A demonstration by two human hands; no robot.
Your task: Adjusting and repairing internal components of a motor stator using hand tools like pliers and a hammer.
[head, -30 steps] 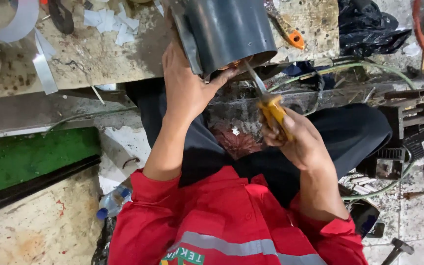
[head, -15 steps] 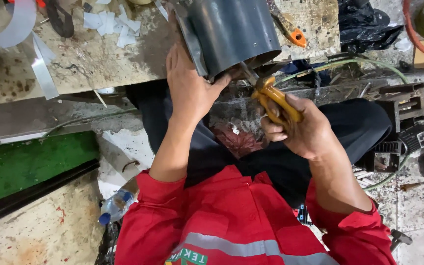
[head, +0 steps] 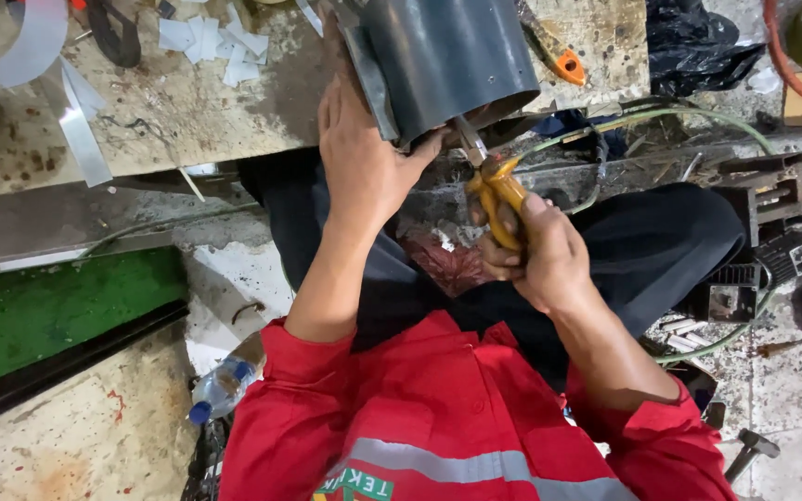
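A wide grey metal cylinder [head: 452,60] leans over the edge of a worn workbench [head: 197,121]. My left hand [head: 364,162] grips its rim and a flat metal strip at its left side. My right hand [head: 536,250] is closed around yellow-handled snips [head: 494,190], whose blades reach up to the cylinder's lower rim. I wear a red jacket with a grey reflective band and dark trousers.
Paper scraps [head: 215,37] and bent metal strips [head: 81,130] lie on the bench, and an orange-handled tool [head: 559,60] at its right. A green panel [head: 58,311] and a plastic bottle [head: 220,385] sit lower left. Black bag [head: 693,42], hoses and metal parts [head: 754,241] crowd the right.
My right hand with the snips has risen and brought the blades up to the cylinder's lower rim. My left hand stays on the cylinder.
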